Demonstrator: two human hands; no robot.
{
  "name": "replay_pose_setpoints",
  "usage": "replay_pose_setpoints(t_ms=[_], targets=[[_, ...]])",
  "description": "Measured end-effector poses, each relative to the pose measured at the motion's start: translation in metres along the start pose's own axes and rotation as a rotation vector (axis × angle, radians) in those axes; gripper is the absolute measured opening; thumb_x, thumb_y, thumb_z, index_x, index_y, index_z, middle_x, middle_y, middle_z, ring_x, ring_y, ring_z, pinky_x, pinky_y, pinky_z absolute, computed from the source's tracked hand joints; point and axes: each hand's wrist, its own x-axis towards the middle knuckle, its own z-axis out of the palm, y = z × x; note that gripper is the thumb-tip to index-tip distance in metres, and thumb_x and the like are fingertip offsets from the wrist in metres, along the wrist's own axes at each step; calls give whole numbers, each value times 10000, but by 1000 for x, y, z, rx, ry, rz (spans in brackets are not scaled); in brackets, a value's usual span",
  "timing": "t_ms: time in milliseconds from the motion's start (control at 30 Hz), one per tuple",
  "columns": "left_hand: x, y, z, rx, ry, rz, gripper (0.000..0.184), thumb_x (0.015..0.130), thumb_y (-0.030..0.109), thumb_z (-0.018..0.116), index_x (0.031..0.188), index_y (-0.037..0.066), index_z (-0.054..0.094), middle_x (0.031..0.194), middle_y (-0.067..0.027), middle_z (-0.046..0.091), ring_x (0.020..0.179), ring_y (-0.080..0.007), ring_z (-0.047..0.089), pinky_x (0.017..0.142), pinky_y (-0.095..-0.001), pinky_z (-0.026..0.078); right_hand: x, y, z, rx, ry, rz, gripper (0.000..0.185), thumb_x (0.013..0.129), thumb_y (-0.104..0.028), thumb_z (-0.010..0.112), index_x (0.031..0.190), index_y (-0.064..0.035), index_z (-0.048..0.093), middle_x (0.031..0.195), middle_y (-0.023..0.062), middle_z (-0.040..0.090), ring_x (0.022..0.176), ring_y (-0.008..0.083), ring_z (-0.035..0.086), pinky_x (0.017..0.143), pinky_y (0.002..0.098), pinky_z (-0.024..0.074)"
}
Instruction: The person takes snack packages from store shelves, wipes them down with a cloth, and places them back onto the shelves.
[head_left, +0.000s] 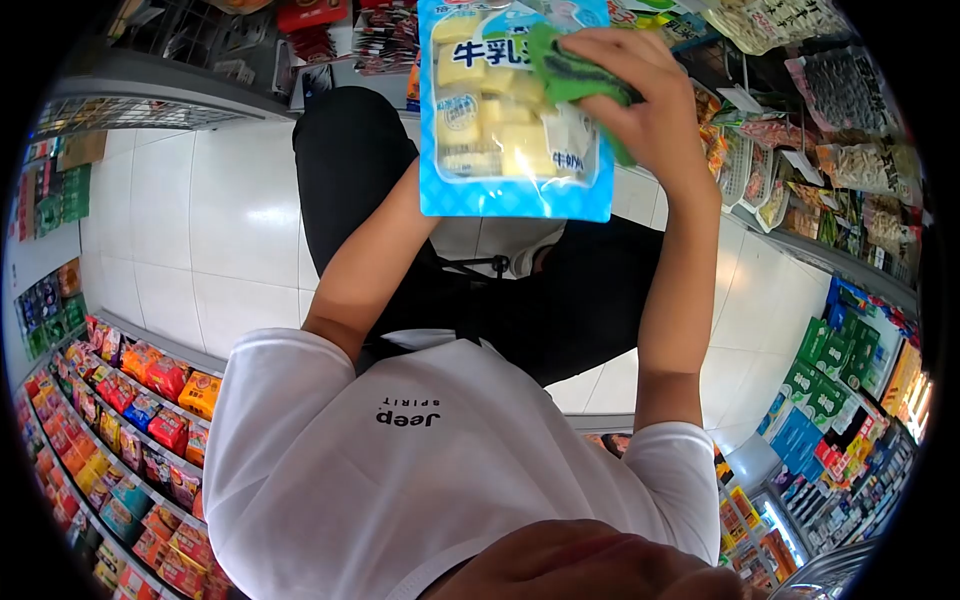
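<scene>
A large pale-blue package (515, 120) with a clear window showing cream-coloured pieces is held up at the top centre. My right hand (640, 85) comes in from the right, its fingers closed on a green cloth (575, 70) that lies against the package's upper right front. My left forearm (375, 250) reaches up to the package's lower left edge. Behind the package my left hand is hidden, so its fingers and grip do not show.
Shelves of colourful packets (150, 375) curve along the lower left. Bagged goods (860, 165) hang and stand at the upper right, with green boxes (825, 365) lower down. My bent legs (350, 170) are over the pale tiled floor (235, 230).
</scene>
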Motion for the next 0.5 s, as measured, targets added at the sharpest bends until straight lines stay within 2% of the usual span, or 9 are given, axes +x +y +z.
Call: replay_pose_setpoints(t_ms=[33, 133, 167, 233, 267, 367, 500], targets=[[0, -2, -2, -28, -17, -21, 821, 1002, 680, 365, 1586, 107, 292, 1540, -226, 434, 1365, -380, 516, 1038, -569, 523, 0, 6, 0, -59, 58, -33, 463, 732, -16, 732, 1182, -127, 742, 1178, 67, 714, 1089, 271, 636, 949, 368, 501], [0, -8, -7, -140, -79, -98, 839, 993, 699, 366, 1581, 104, 303, 1537, -223, 440, 1358, -381, 525, 1031, -567, 528, 4, 13, -4, -182, 162, 38, 454, 737, -17, 722, 1182, -108, 738, 1183, 74, 712, 1092, 275, 635, 957, 372, 501], [1, -9, -8, -172, -96, -119, 845, 989, 705, 367, 1580, 104, 307, 1537, -222, 442, 1355, -381, 528, 1029, -566, 530, 4, 7, -11, -149, 175, 156, 434, 692, 9, 686, 1121, -23, 738, 1134, 156, 706, 1046, 350, 625, 926, 388, 506], [-1, -9, -1, -185, -92, -136, 858, 983, 718, 368, 1577, 102, 315, 1535, -220, 446, 1350, -381, 534, 1024, -564, 534, 2, 9, -11, -142, 174, 168, 430, 726, 2, 686, 1151, -32, 732, 1143, 157, 707, 1047, 338, 630, 925, 383, 505], [-5, -9, 4, -137, -44, -111, 819, 1006, 680, 351, 1584, 102, 299, 1544, -231, 428, 1366, -380, 516, 1036, -559, 528, 2, 11, -11, -140, 174, 172, 428, 742, -2, 686, 1167, -36, 728, 1147, 158, 707, 1047, 332, 633, 925, 380, 505], [-4, -7, 3, -12, 3, -27, 725, 1052, 605, 320, 1569, 98, 318, 1522, -228, 447, 1362, -368, 521, 1044, -540, 533, -2, 20, -5, -48, 120, -5, 455, 737, -29, 723, 1188, -83, 732, 1179, 85, 710, 1089, 279, 640, 962, 368, 498], [0, -1, -2, 96, 14, 74, 685, 1066, 575, 319, 1554, 95, 343, 1501, -217, 470, 1349, -360, 535, 1041, -529, 540, 1, -13, 3, 142, -142, 21, 485, 709, -38, 725, 1194, -45, 725, 1169, 107, 699, 1064, 263, 656, 957, 347, 501]])
